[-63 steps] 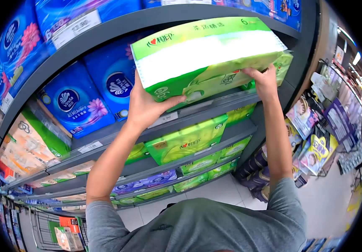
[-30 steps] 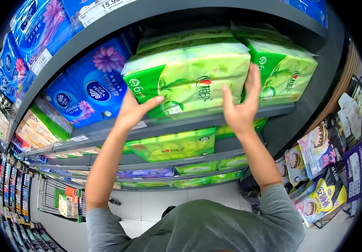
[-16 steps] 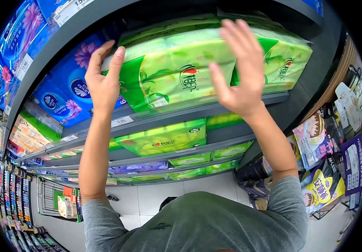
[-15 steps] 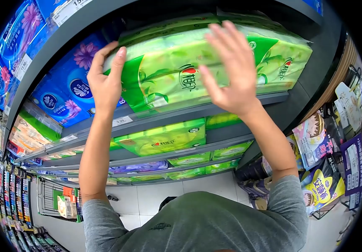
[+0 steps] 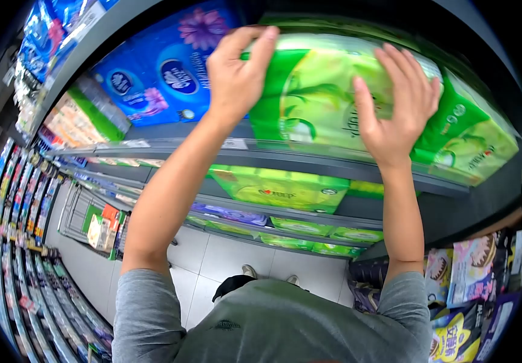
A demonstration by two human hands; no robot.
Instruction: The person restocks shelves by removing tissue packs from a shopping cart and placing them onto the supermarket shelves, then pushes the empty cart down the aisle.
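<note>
A green plastic-wrapped tissue pack stands upright on the upper shelf. At its upper left corner, my left hand curls its fingers round the edge, with the thumb over the top. My right hand lies against the front of the pack near its right end, fingers spread and the thumb apart. Beside that end stands another green tissue pack. To the left of my left hand are blue tissue packs with pink flowers.
A clear strip edges the shelf below the packs. Lower shelves hold more green packs and purple ones. On the floor at left stands a shopping cart with items inside. Hanging packages line the right side.
The view has shifted, so the shelf sits further right. My right hand has come down against the pack's front. My left hand stays at the left corner.
</note>
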